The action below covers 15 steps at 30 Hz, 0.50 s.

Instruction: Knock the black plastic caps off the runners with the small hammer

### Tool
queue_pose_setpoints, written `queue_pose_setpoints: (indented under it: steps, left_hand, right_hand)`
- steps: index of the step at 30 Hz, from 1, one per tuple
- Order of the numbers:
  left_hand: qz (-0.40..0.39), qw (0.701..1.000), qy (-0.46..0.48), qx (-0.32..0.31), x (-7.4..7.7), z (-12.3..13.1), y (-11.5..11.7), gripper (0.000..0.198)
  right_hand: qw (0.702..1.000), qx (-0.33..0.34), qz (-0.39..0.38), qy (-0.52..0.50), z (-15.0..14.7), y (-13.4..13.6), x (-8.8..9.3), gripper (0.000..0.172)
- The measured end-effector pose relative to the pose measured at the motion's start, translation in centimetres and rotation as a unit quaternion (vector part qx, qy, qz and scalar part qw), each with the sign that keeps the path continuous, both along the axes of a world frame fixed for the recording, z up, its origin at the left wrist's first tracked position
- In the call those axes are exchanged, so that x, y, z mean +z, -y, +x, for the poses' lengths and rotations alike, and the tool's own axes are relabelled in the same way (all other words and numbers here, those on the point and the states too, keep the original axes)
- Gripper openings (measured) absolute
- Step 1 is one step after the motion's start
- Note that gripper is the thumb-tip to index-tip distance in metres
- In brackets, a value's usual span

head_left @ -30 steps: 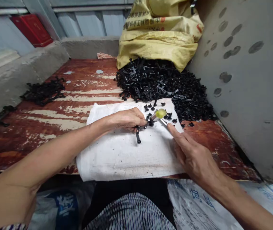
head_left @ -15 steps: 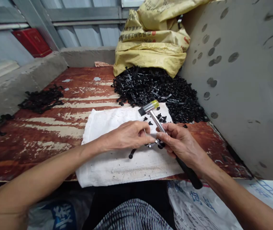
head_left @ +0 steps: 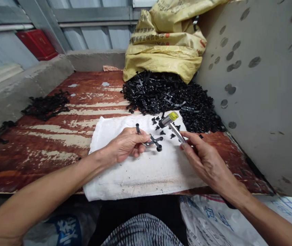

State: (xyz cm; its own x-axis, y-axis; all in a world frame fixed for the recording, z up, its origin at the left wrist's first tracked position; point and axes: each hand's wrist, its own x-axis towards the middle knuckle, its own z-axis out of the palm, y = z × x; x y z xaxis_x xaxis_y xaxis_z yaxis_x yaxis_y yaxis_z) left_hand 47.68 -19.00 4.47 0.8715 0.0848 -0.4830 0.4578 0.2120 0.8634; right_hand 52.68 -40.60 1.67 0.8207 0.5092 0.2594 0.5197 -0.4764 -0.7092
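Between the thumb and fingers of my left hand is a black jointed linkage, its crossed arms ending in round black knobs. It is held just over a folded white cloth. My right hand is closed round a mallet with a metal shaft; its head has one black face and one yellow face and points away from me. Most of the mallet's handle is hidden behind the hand and wrist. Several small black pegs lie scattered on the cloth by the mallet head.
A large heap of black parts spills from a yellow woven sack at the back. Linked black pieces lie on the left of the worn red tabletop. A grey board walls off the right side.
My hands have drawn apart. The left has brought the linkage leftward and turned it into fuller view; the right has shifted right with the mallet.
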Motion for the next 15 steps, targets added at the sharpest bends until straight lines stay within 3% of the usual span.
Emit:
queue_pose_setpoints:
  steps: [3, 7, 12, 15]
  left_hand:
    - [0.037, 0.999, -0.003, 0.016, 0.0, 0.1, -1.5, 0.015]
    - [0.041, 0.999, -0.005, 0.007, 0.2, 0.5, -2.1, 0.013]
    - [0.032, 0.996, -0.068, -0.043, 0.8, 1.1, -1.9, 0.02]
    - [0.043, 0.994, -0.073, -0.067, 1.0, 1.4, -1.9, 0.025]
  right_hand:
    - [0.995, 0.001, -0.074, 0.068, 0.4, 1.4, -0.5, 0.041]
    - [0.987, 0.015, -0.108, 0.115, 0.8, 1.2, -1.1, 0.044]
    - [0.992, 0.062, -0.071, 0.084, 0.5, -0.1, -0.9, 0.045]
    - [0.999, 0.02, -0.013, 0.021, 0.0, 0.2, -0.9, 0.043]
